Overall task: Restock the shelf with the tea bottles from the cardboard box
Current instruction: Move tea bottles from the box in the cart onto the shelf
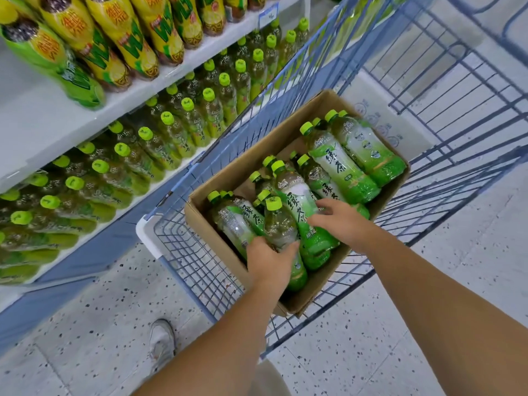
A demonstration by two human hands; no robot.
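Note:
An open cardboard box sits in a blue wire cart and holds several green tea bottles with lime caps. My left hand is wrapped around the lower body of one upright bottle near the box's front corner. My right hand rests on the label of a taller bottle beside it, fingers curled over it. Two more bottles lie at the box's far end. The lower shelf on the left carries rows of the same green tea bottles.
The blue wire cart stands close against the shelf unit. The upper shelf holds yellow-labelled bottles. My shoe is on the speckled floor just left of the cart. A second wire cart stands behind.

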